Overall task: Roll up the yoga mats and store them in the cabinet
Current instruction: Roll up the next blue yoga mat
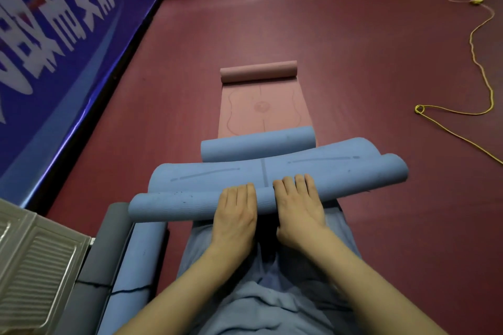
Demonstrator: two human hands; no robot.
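A blue yoga mat point(340, 171) lies across the floor in front of me, its near edge curled into a roll. My left hand point(236, 212) and my right hand point(298, 204) rest side by side on that roll, fingers straight and pressing down. The mat's far end point(258, 144) is also curled up. Beyond it lies a pink yoga mat point(261, 109), flat with its far end rolled. At lower left, a rolled grey mat point(103, 247) and a rolled blue mat point(138, 258) lie side by side, each tied with a dark strap.
A metal cabinet point(32, 266) with a ribbed panel stands at the lower left. A blue banner barrier point(68, 49) runs along the left. A yellow cord point(476, 68) trails over the dark red floor point(353, 35) at right. My legs in blue trousers are below.
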